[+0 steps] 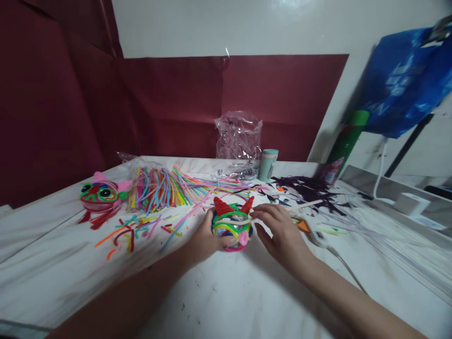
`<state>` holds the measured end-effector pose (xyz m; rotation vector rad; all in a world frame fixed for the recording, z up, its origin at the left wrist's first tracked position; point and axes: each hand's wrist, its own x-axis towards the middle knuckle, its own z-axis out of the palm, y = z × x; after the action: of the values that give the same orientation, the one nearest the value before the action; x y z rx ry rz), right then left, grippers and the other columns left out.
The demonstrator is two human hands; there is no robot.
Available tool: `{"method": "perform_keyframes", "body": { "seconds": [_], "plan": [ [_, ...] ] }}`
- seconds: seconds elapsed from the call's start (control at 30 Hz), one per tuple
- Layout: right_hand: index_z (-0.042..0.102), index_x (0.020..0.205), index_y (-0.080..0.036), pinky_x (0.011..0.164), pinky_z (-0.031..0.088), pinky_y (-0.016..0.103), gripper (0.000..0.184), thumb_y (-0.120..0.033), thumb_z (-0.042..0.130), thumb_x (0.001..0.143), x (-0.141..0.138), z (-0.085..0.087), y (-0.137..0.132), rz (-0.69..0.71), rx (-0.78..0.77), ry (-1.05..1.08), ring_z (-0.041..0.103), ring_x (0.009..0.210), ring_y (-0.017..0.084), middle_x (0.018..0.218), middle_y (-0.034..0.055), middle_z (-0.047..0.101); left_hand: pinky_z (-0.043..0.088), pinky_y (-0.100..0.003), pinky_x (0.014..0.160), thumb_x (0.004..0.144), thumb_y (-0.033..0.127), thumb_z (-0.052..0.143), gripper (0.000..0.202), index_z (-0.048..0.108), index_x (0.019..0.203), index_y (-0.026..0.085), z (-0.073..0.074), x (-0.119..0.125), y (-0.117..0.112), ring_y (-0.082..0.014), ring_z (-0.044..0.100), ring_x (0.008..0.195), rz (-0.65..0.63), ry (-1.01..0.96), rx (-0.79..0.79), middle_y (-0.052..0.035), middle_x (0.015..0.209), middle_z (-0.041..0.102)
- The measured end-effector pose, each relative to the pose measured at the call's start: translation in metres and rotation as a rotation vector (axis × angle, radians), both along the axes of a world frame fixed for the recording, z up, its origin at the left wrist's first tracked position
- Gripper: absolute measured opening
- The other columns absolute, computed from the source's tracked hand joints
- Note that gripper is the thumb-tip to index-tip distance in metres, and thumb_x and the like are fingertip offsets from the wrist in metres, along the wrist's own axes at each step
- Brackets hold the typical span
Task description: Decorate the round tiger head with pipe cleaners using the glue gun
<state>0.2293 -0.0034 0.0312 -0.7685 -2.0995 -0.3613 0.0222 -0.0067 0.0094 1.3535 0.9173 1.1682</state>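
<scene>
left hand (208,234) clasps horned head (234,230); right hand (278,228) curled just right of head at pale strip (243,221), pinch indeterminable; slackened clasp could skew strip.

Both bare forearms (141,287) slant inward from the near left and near right. The left hand (205,238) curls, thumb pointing right; the right hand (280,230) arches, fingers bent leftward.

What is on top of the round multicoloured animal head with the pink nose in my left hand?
Two pointed red ears stand on top of the head; whatever is directly behind them is hidden. Your left hand covers part of one side.
</scene>
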Motion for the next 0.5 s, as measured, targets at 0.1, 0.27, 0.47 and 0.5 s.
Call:
{"method": "perform_keyframes", "body": {
  "seconds": [0.1, 0.27, 0.47, 0.5],
  "plan": [
    [0.057, 0.103, -0.016, 0.081, 0.048, 0.045, 0.023, -0.004, 0.050, 0.084, -0.002, 0.002, -0.005, 0.053, 0.049, 0.039, 0.055, 0.100, 0.027, 0.103, 0.0142, 0.064, 0.047, -0.033, 0.089, 0.061, 0.022, 0.076, 0.071, 0.041, 0.123, 0.020, 0.002, 0.000, 0.000, -0.0233, 0.061, 0.103, 0.082, -0.001, 0.009, -0.0068, 0.114, 0.063],
    [0.057, 0.099, -0.019, 0.072, 0.050, 0.036, 0.023, -0.003, 0.048, 0.084, -0.007, 0.002, -0.010, 0.215, -0.030, -0.001, 0.058, 0.084, 0.021, 0.089, 0.0085, 0.066, 0.047, -0.032, 0.086, 0.058, 0.024, 0.075, 0.073, 0.042, 0.122, 0.020, 0.004, -0.001, -0.001, -0.0225, 0.062, 0.099, 0.158, 0.033, 0.021, -0.0053, 0.109, 0.065],
    [0.057, 0.096, -0.019, 0.071, 0.050, 0.034, 0.023, -0.002, 0.049, 0.083, -0.001, 0.013, -0.008, 0.228, 0.021, 0.140, 0.060, 0.080, 0.020, 0.082, 0.0072, 0.066, 0.047, -0.034, 0.090, 0.060, 0.025, 0.074, 0.068, 0.046, 0.121, 0.019, 0.004, -0.008, 0.002, -0.0238, 0.062, 0.103, 0.214, 0.113, 0.061, -0.0074, 0.113, 0.066],
    [0.058, 0.096, -0.019, 0.071, 0.050, 0.034, 0.022, -0.003, 0.050, 0.083, 0.002, 0.018, -0.009, 0.209, 0.031, 0.189, 0.060, 0.079, 0.019, 0.081, 0.0066, 0.065, 0.047, -0.034, 0.091, 0.060, 0.026, 0.074, 0.066, 0.047, 0.121, 0.019, 0.004, -0.010, 0.004, -0.0238, 0.062, 0.104, 0.234, 0.133, 0.066, -0.0072, 0.114, 0.066]
  ]
}}
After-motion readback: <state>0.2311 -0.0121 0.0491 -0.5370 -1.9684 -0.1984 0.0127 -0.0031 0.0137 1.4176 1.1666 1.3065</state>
